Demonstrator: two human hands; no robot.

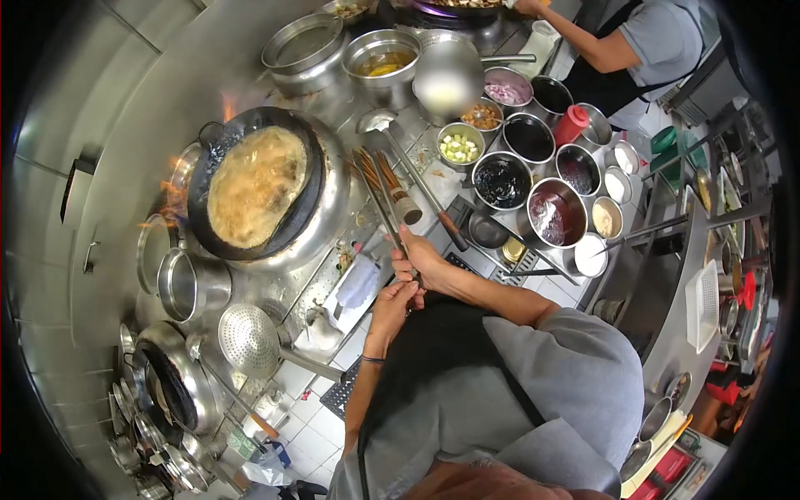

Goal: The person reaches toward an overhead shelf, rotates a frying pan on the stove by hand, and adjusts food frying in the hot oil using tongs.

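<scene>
My left hand (395, 309) and my right hand (422, 257) are closed, one above the other, around a long thin metal tool (385, 198) that points up toward the stove. Its far end lies near a bamboo brush (400, 197). A ladle (417, 175) with a wooden handle rests just right of the brush. To the left, a black wok (200, 218) sits on the burner ring, with a round golden-brown flatbread or pancake (257, 187) in it. Flames show at the wok's left edge.
Metal bowls of dark sauces (502, 180), red sauce (557, 213) and chopped food (461, 144) stand at the right, beside a red bottle (571, 125). A perforated strainer (249, 341) lies lower left. A co-worker (637, 58) stands upper right.
</scene>
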